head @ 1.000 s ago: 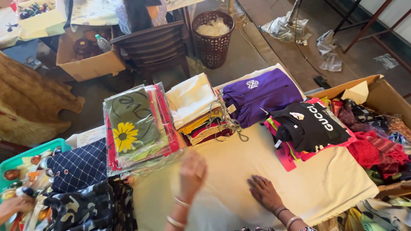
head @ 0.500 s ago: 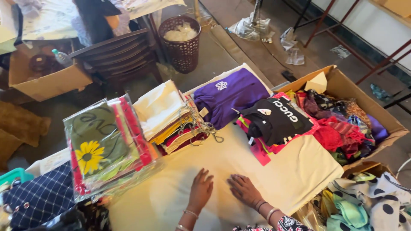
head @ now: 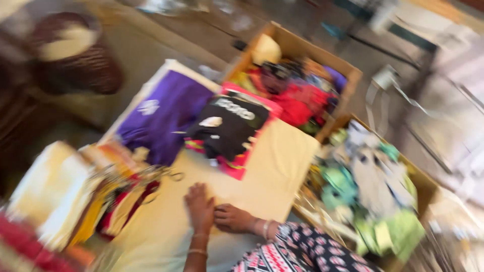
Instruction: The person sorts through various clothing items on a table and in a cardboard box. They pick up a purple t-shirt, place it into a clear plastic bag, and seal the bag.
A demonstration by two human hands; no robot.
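Both hands lie flat, fingers spread and holding nothing, on a pale yellow cloth [head: 272, 166] that covers the table at the lower middle of the frame. The left hand [head: 200, 207] reaches up from the bottom edge with its forearm nearly upright, bangles at the wrist. The right hand [head: 233, 218] comes in from the lower right, its forearm lying almost level, a patterned sleeve [head: 302, 249] behind it; its fingertips touch the side of the left hand.

Above the hands, a black garment [head: 227, 128] lies on a pink one, and to its left sits a purple garment [head: 164, 118]. A stack of folded clothes [head: 75, 196] fills the lower left. A cardboard box [head: 302, 50] of mixed clothing stands at the upper middle, and another box [head: 373, 186] of pale and green pieces is at the right. The view is blurred.
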